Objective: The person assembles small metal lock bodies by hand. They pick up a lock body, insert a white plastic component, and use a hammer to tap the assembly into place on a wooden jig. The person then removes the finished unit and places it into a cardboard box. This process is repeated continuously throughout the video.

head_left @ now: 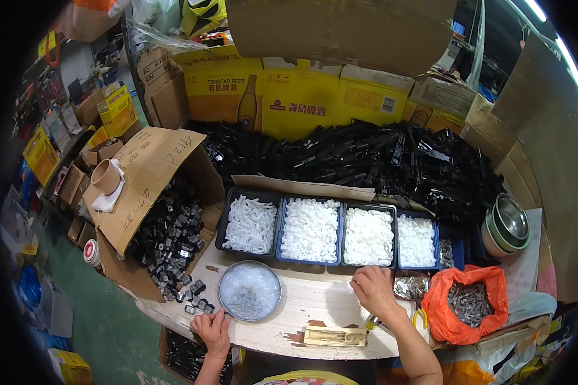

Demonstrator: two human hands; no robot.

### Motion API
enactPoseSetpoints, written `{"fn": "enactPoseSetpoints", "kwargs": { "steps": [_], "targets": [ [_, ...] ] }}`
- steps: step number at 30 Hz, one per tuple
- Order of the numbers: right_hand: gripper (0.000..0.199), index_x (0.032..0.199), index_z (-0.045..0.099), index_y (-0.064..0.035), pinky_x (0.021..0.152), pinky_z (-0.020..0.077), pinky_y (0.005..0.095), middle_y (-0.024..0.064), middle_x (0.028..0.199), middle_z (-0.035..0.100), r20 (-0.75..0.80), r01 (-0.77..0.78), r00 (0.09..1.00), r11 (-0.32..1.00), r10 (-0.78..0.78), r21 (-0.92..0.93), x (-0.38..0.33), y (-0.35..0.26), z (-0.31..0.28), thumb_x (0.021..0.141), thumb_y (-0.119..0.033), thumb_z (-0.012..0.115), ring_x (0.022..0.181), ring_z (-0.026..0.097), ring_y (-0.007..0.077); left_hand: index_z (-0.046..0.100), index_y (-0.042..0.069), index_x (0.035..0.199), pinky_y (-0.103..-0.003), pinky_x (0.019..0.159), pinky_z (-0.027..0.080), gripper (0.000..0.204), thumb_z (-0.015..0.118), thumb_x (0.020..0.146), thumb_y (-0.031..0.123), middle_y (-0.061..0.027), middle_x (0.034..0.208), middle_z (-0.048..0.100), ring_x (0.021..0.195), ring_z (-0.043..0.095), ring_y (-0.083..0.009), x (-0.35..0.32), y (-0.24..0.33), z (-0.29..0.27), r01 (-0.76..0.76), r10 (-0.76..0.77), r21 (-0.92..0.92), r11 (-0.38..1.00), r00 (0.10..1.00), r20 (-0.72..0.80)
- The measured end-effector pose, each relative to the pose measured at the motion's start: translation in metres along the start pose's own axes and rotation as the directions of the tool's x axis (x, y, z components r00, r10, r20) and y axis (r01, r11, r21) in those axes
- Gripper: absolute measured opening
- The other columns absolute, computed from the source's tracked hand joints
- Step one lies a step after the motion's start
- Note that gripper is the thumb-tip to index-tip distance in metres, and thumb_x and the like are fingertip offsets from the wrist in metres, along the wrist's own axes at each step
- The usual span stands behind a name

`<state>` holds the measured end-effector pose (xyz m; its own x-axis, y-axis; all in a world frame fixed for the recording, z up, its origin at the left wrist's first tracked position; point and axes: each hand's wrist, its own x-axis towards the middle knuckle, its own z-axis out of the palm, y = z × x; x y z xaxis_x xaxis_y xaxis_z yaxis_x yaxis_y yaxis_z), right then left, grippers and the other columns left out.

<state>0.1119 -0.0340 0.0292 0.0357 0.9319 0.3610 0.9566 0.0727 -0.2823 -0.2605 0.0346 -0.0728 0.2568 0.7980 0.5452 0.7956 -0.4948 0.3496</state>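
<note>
Look at the right hand point(374, 289): fingers bent and close together, just at the front edge of the third tray point(370, 206), full of white caps point(368, 237). Can't see the tips well, so can't tell if pinching anything. From this hand, find the tray straight ahead, away from the body, with its long side pointing that way too. Much nearer to the right hand than to the left.

Look at the left hand point(212, 332): low and beside the round bowl point(250, 262), with the bowl up and to the right. Can't tell if touching the rim or holding a thing. Just past the fingers, small dark blocks point(200, 301). Between both hands, a wood piece point(335, 336), lying long from left to right on the table point(311, 295), closer to the right hand.
</note>
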Motion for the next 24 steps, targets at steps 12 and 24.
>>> {"fn": "enactPoseSetpoints", "kwargs": {
  "steps": [12, 24],
  "targets": [
    [0.006, 0.079, 0.058, -0.009, 0.073, 0.0326, 0.0377, 0.0043, 0.086, 0.055, -0.061, -0.057, 0.997, 0.998, 0.057, -0.008, -0.035, 0.004, -0.027, 0.076, -0.012, 0.063, 0.083, 0.051, 0.0225, 0.057, 0.002, 0.09, -0.041, 0.077, 0.034, 0.019, 0.063, 0.072, 0.007, -0.0121, 0.083, 0.053, 0.081, 0.047, -0.0307, 0.004, -0.002, 0.011, 0.081, -0.091, -0.09, 0.993, 0.99, -0.11],
    [0.01, 0.076, 0.056, -0.0033, 0.067, 0.038, 0.0409, 0.0102, 0.083, 0.055, -0.592, -0.633, 0.737, 0.642, 0.327, -0.433, -0.239, 0.012, -0.13, 0.072, -0.012, 0.059, 0.08, 0.052, 0.026, 0.055, -0.001, 0.1, -0.047, 0.083, 0.037, 0.024, 0.055, 0.081, 0.014, -0.0192, 0.098, 0.054, 0.093, 0.049, -0.0358, -0.022, -0.125, 0.046, -0.132, 0.134, -0.036, 0.991, 0.989, 0.064]
  ]
}}
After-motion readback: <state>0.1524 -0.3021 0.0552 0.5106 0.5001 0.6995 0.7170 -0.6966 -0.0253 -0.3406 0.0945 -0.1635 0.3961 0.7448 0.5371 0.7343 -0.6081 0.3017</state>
